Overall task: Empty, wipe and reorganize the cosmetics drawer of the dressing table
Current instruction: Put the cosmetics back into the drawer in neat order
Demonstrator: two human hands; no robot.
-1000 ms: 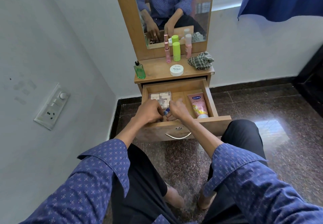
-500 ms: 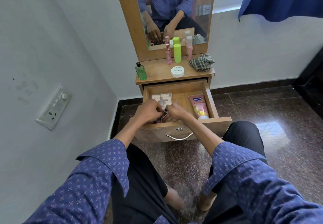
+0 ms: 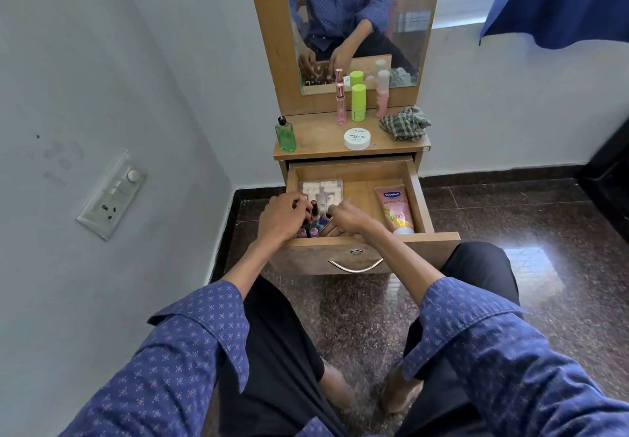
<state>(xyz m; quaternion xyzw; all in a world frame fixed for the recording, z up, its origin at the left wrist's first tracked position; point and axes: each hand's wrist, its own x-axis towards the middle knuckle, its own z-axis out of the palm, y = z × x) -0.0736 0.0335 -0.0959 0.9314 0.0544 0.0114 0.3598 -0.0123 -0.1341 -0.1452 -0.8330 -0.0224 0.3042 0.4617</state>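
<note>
- While I watch through the head camera, the drawer (image 3: 417, 194) stands pulled fully out of the dressing table (image 3: 316, 145); its front panel (image 3: 306, 254) sits just ahead of the person's knees.
- Left hand (image 3: 280, 218): fingers curled down over a cluster of small nail polish bottles (image 3: 311, 227) in the drawer's front-left corner. I read it as gripping at least one dark-capped bottle, though the knuckles hide the contact.
- Right hand (image 3: 347, 220): fingers bent and lowered among the same bottles. I cannot tell whether they pinch one or only touch.
- Open room: bare wood floor of the drawer shows between the bottle cluster and the pink tube (image 3: 396, 210), which lies flat along the right wall, cap toward the front panel.
- Behind the hands, toward the left rear, lies a clear plastic pack (image 3: 321, 191) with pale blocks inside; the rear strip beyond it is bare.
- Edges: drawer walls are thin, square-cut boards in light laminate; curved metal handle (image 3: 355, 266) and a small round lock on the front.
- Tabletop: flat green glass bottle (image 3: 286, 135) at the left edge, low white round tub (image 3: 357, 138) near the front centre, crumpled checked cloth (image 3: 405, 123) at the right rear.
- Against the mirror (image 3: 360, 21) stand a slim pink bottle (image 3: 341, 104), a lime-green cylinder (image 3: 358, 102) and a pale pink bottle (image 3: 383, 94), all upright, smooth plastic or glass.
- Floor: polished speckled dark stone (image 3: 510, 232), glossy.
</note>
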